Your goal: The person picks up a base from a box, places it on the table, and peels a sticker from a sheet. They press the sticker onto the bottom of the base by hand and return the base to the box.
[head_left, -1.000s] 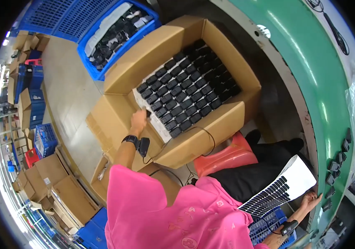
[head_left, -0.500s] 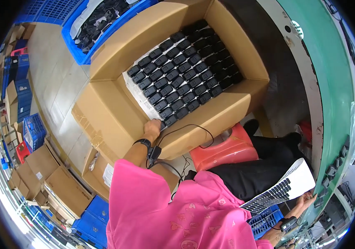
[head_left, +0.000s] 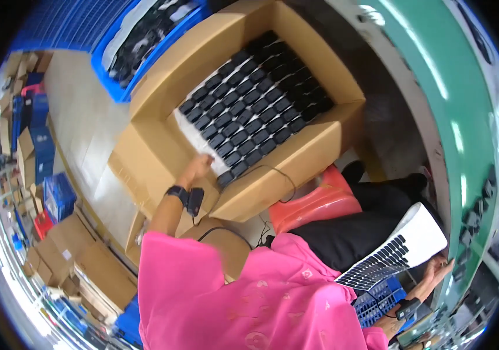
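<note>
My left hand [head_left: 198,168], smeared by motion, is over the near left part of a large open cardboard box [head_left: 162,146]. Whether its fingers hold anything does not show. Beside it, rows of small black plastic pieces [head_left: 243,116] sit upright on a white sheet [head_left: 188,127] inside the box. The nearest black piece [head_left: 225,178] is at the corner, apart from my fingers. At lower right, my right hand [head_left: 436,269] grips the edge of a curved white tray [head_left: 424,230] with rows of dark openings. That tray leans over my lap beside the green table.
A blue crate [head_left: 109,79] of dark parts stands at far left. The red stool [head_left: 313,204] is right of the box. A green worktable [head_left: 459,116] with several black pieces [head_left: 472,219] curves along the right. A cable [head_left: 287,175] crosses the box's near wall.
My left hand has drawn back leftward and up from the near corner piece, which now shows uncovered. My right hand stays at the white tray. The whole view has shifted slightly.
</note>
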`<move>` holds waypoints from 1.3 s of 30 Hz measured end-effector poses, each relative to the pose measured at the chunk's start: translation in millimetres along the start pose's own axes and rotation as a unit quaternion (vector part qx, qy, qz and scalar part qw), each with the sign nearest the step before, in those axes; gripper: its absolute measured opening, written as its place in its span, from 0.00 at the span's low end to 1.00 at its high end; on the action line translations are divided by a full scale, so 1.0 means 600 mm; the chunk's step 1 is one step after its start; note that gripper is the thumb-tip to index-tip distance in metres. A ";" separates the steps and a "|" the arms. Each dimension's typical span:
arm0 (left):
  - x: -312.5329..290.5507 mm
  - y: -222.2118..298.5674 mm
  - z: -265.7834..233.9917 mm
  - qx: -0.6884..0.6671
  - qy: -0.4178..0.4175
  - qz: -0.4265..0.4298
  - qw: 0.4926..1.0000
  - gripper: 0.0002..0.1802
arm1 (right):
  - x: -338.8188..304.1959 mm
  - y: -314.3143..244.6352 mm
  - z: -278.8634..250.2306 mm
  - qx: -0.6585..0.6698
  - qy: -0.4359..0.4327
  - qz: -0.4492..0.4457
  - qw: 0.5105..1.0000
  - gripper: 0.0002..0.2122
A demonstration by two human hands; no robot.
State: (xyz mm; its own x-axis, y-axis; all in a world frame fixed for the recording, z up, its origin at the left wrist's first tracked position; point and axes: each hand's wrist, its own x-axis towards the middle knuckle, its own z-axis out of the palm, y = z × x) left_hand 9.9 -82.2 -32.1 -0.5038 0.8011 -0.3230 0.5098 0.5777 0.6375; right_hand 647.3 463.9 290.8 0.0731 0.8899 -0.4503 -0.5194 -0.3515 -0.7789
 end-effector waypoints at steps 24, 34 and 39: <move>0.080 0.769 -0.160 -0.100 0.146 0.185 0.967 0.09 | -0.064 -0.019 0.373 -0.746 0.082 -0.222 0.622 0.20; 0.018 1.055 -0.029 -0.358 -0.381 0.345 0.779 0.47 | -0.288 0.077 0.185 -0.198 -0.496 0.195 0.822 0.17; -0.032 1.008 0.008 -0.421 -0.305 0.200 0.830 0.30 | -0.357 0.148 0.133 -0.041 -0.319 0.273 0.907 0.16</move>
State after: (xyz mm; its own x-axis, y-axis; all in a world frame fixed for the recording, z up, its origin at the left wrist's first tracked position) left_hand 331.0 252.5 356.1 0.1669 0.9811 -0.0981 -0.2474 0.1380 0.9590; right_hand 517.5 265.1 353.1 -0.6973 0.5546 -0.4540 -0.2625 -0.7870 -0.5583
